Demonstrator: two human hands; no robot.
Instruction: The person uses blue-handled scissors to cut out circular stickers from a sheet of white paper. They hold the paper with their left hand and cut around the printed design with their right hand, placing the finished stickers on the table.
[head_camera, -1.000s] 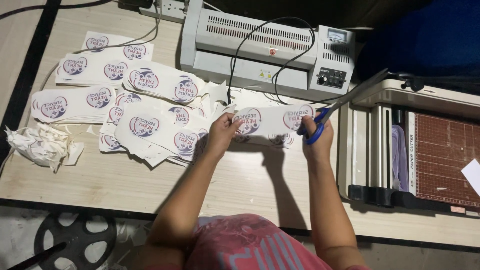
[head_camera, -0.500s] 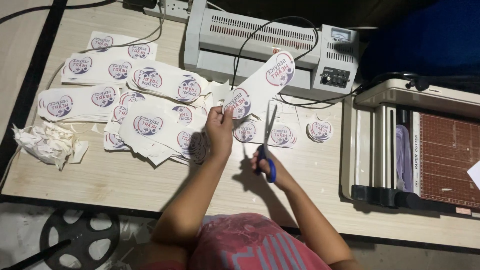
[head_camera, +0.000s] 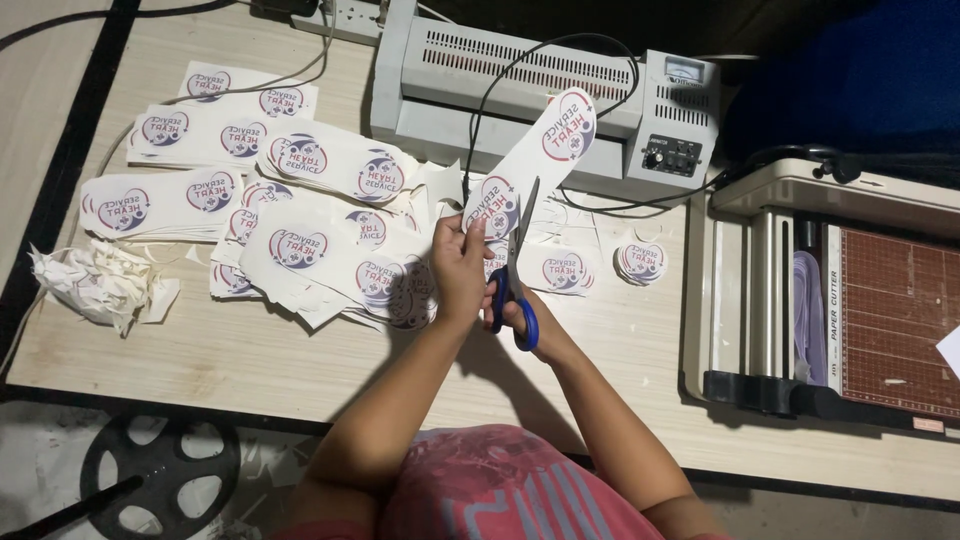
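We held a long laminated strip (head_camera: 535, 165) upright over the wooden table (head_camera: 240, 350), our left hand (head_camera: 458, 268) pinching its lower end, where one round printed badge sat; a second badge showed at the raised top end. Our right hand (head_camera: 512, 310) was closed through the blue handles of the scissors (head_camera: 515, 275), whose blades pointed up along the strip's right edge, parted only narrowly.

By our judgement the cutting was at an early stage. A small stack of cut round badges (head_camera: 640, 262) lay to the right, with one more loose badge (head_camera: 563, 270) beside the scissors, while many uncut strips (head_camera: 250, 185) lay fanned across the left half of the table. A crumpled heap of white trimmings (head_camera: 95, 285) sat near the left edge.

A grey laminator (head_camera: 540, 95) stood behind, its black cable (head_camera: 500, 90) looping down close to the strip. A paper trimmer (head_camera: 850, 300) occupied the right end, well apart from our hands.
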